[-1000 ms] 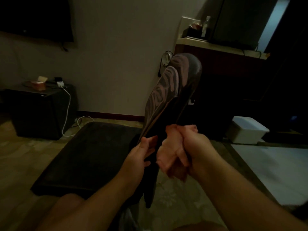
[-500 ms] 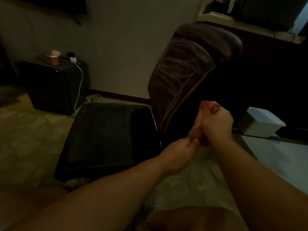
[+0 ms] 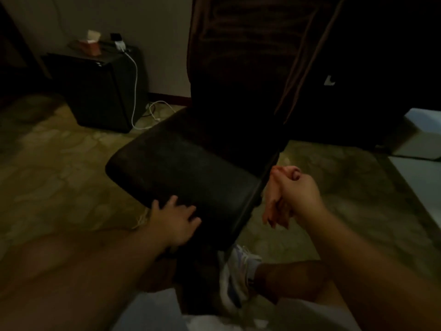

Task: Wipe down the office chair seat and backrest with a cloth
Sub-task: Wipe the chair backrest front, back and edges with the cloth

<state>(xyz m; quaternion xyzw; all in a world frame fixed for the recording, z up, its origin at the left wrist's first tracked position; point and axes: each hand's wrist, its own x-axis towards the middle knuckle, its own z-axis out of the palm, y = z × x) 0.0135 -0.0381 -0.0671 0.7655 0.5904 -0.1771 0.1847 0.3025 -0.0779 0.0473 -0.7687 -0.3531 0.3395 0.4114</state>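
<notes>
My left hand (image 3: 175,219) lies with its fingers spread on the near edge of the black seat (image 3: 186,168), touching the cushion. My right hand (image 3: 298,194) is curled tight around a pinkish cloth (image 3: 274,206), which hangs from my fist just beside the seat's right edge, apart from it. The backrest (image 3: 241,58) rises dark behind the seat. My shoe (image 3: 236,275) shows below the seat on the carpet (image 3: 59,163). A black cabinet (image 3: 100,91) stands by the wall at far left, with a white cable (image 3: 136,91) running down its side.
</notes>
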